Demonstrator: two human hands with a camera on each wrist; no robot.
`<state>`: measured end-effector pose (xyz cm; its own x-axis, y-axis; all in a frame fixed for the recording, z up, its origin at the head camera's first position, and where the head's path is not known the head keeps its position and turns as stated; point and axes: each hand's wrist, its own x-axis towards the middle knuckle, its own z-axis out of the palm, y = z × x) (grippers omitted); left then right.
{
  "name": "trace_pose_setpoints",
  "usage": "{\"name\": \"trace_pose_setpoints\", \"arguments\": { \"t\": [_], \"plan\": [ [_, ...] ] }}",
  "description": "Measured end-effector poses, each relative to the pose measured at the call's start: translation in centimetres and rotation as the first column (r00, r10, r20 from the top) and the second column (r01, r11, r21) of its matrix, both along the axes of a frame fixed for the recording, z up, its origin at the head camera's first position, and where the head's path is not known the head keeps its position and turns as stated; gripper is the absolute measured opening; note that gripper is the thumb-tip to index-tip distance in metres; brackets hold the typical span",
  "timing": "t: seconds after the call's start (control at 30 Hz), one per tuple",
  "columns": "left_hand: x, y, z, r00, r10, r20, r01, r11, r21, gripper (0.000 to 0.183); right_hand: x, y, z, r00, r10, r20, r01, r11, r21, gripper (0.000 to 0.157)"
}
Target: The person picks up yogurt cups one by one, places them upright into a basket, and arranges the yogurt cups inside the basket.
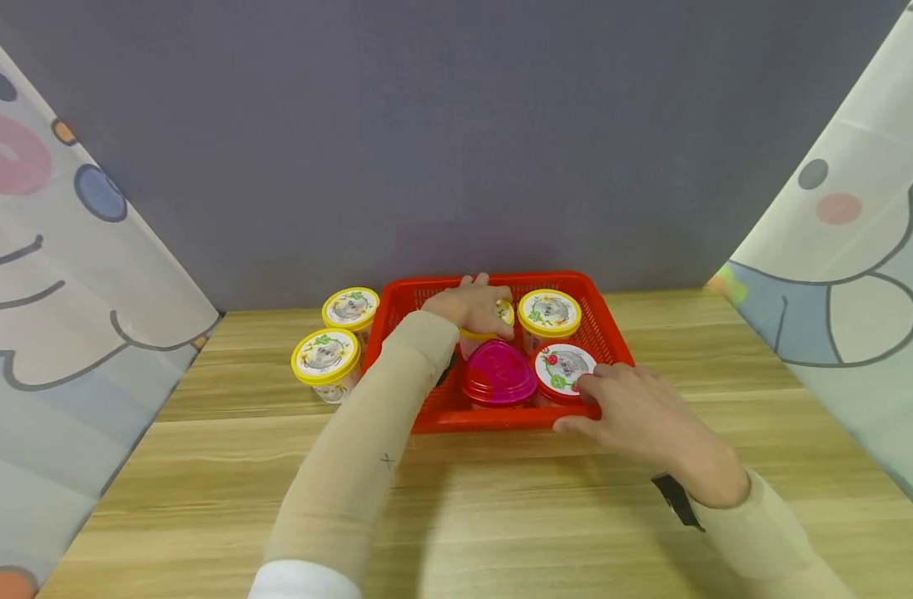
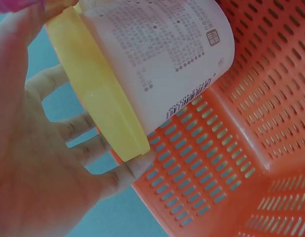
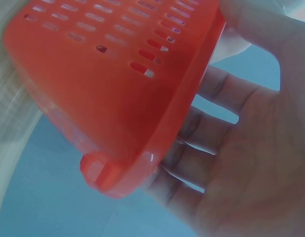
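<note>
In the head view my left hand (image 1: 477,309) reaches over a red plastic basket (image 1: 493,422) and grips a yellow-lidded tub by its lid. Up close in the left wrist view, thumb and fingers span the yellow lid (image 2: 95,84), and the tub's pale printed side shows a barcode. My right hand (image 1: 639,412) holds the basket's front right corner, fingers over the rim and thumb outside. Beside the gripped tub are a magenta-lidded tub (image 1: 498,373), a red-rimmed tub (image 1: 564,368) and another yellow-lidded tub (image 1: 549,313), all inside the basket.
Left of the basket, two yellow-lidded tubs (image 1: 326,356) stand on the wooden table (image 1: 224,466). A grey panel (image 1: 456,150) rises behind the table. Cartoon-printed sheets (image 1: 44,274) flank both sides.
</note>
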<state>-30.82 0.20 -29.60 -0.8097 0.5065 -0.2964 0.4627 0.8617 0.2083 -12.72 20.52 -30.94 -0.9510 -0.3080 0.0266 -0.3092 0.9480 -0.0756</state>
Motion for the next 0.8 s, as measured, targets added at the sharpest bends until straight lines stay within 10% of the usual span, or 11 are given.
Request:
{"name": "trace_pose_setpoints", "arguments": {
  "t": [0.8],
  "plan": [
    [-0.5,0.8,-1.1,0.999,-0.043,-0.031,0.041,0.998,-0.046,0.077,0.1,-0.1,0.1,1.000,-0.003,0.003,0.003,1.000,-0.001,0.056]
  ]
}}
